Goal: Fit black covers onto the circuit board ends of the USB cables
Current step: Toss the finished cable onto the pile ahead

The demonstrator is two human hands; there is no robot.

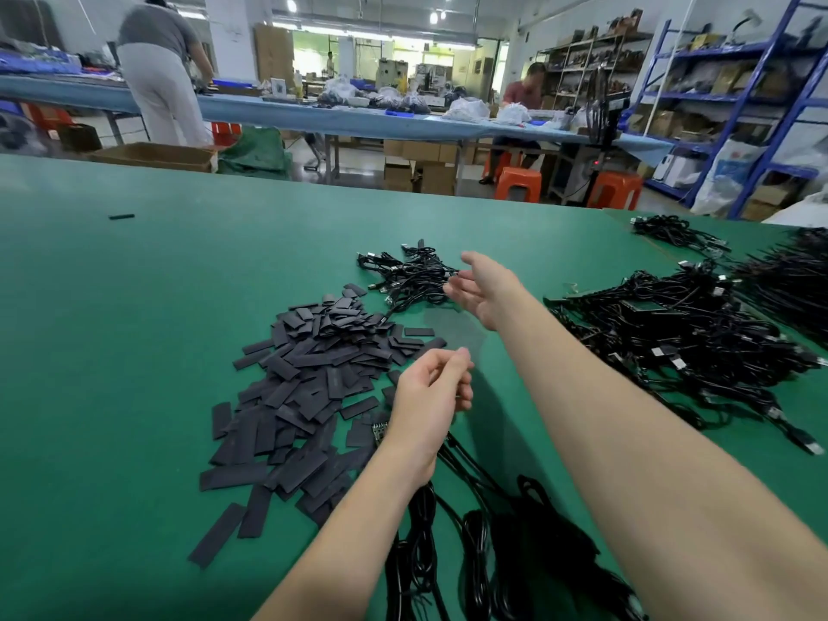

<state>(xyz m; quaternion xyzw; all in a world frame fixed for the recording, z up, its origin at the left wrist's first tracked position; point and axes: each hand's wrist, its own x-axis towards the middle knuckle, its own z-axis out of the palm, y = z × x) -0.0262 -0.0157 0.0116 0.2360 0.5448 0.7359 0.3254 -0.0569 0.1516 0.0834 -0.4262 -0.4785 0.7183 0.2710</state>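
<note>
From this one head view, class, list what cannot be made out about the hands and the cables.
- Left hand: its curled fingers hide whatever they pinch.
- Circuit board: mostly hidden behind the left wrist.
- Near cables: cut off by the bottom edge.
- Right hand: contact with the small cable pile unclear.

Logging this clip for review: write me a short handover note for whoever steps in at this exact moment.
Right hand: open, empty, reaching over the small cable pile at the far centre.
Left hand: fingers loosely curled; I cannot tell whether it holds anything. Cables run beneath the wrist, with a bare circuit board end beside it.
Black covers: loose heap on the green table, left of the hands.
Large cable heap: on the right.
Done: cannot judge.
Left: cover the bare board end, then continue.
</note>
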